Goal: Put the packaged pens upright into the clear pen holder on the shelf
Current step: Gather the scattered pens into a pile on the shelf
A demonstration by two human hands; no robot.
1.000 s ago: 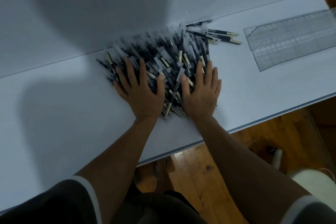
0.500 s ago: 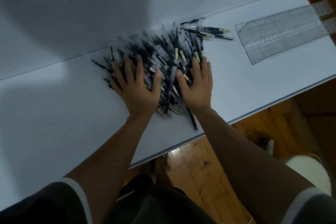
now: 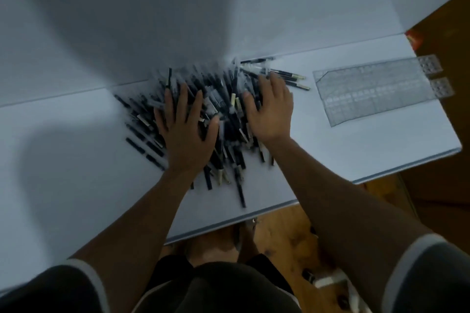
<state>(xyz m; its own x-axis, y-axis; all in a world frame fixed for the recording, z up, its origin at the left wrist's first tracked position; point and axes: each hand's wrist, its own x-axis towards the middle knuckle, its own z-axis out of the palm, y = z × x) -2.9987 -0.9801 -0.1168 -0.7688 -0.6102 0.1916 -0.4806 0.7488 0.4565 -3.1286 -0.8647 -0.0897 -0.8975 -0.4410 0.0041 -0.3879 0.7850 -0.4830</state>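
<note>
A heap of packaged black pens lies on the white shelf, up against the back wall. My left hand rests flat on the left part of the heap with fingers spread. Over on the heap's right part my right hand also presses down with straight fingers. Several pens stick out toward the front edge below my hands. A clear ribbed pen holder lies flat on the shelf to the right, apart from the pens.
The shelf's front edge runs diagonally just below my wrists. Beneath it show a wooden floor and my feet. A brown surface borders the shelf's right end. A few loose pens lie between heap and holder.
Both hands have slid up and further over the heap, the right one more to the right. The pens have spread, with more of them trailing toward the front edge.
</note>
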